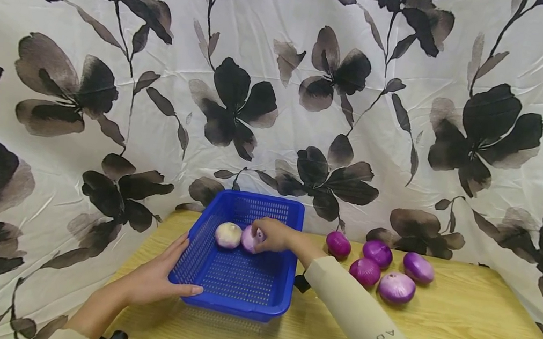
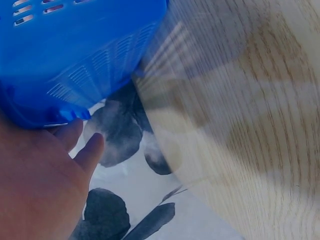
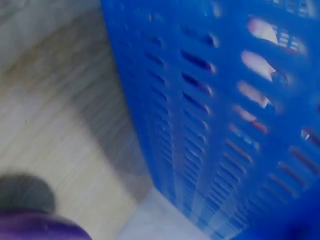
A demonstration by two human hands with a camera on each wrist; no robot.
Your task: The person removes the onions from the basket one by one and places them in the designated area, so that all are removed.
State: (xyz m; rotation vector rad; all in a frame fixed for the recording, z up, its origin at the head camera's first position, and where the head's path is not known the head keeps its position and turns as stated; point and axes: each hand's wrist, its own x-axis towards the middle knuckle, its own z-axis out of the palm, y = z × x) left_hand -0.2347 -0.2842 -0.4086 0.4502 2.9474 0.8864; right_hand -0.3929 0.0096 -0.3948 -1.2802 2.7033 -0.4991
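Note:
A blue plastic basket with slotted walls stands on the wooden table. Inside, toward its back, a pale whitish onion sits on the left. Right beside it is a light purple onion, partly hidden by my right hand, whose curled fingers and thumb hold it from above. At the basket's left side my left hand rests with its fingers extended along the outer wall and its thumb at the near left corner. In the left wrist view, its fingertips show right by the rim.
Several purple onions lie on the table right of the basket, among them a paler onion at the front and a dark onion nearest the basket. A white floral cloth hangs behind the table.

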